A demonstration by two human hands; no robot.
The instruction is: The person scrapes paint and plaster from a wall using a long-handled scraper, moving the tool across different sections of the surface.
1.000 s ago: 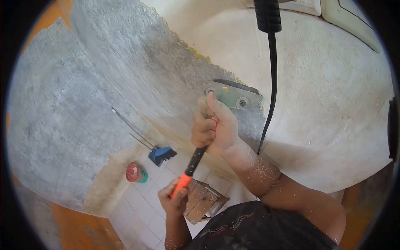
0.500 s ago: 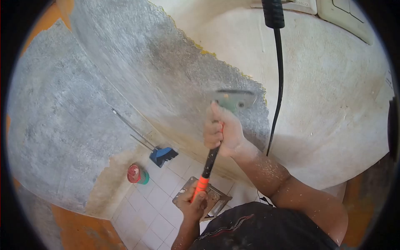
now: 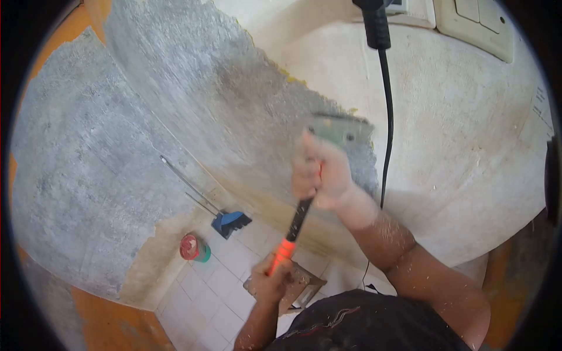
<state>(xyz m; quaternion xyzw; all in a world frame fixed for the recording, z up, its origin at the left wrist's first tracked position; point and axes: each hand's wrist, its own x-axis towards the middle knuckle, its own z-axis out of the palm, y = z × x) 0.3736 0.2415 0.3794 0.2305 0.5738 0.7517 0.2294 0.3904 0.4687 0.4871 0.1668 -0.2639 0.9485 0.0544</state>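
A long-handled scraper (image 3: 301,213) with a black and orange handle is held in both hands. Its wide, greenish head, blurred by motion, lies against the wall near the ragged edge where white coating meets bare grey plaster (image 3: 222,111). Close behind the head, my right hand (image 3: 322,172), pale with dust, is wrapped round the upper handle, thumb pointing up toward the blade. Lower down, my left hand (image 3: 273,281) grips the orange end of the handle. Pale flakes cling to my right forearm.
A black cable (image 3: 389,117) hangs from a plug by the wall switch (image 3: 477,26). On the tiled floor are a stool (image 3: 302,285), a red and green bucket (image 3: 196,248) and a blue broom with dustpan (image 3: 231,223). White coating (image 3: 462,140) covers the wall at right.
The scraper head and my right hand have moved slightly up and to the right along the wall. Both hands keep their hold on the handle. The view has shifted slightly.
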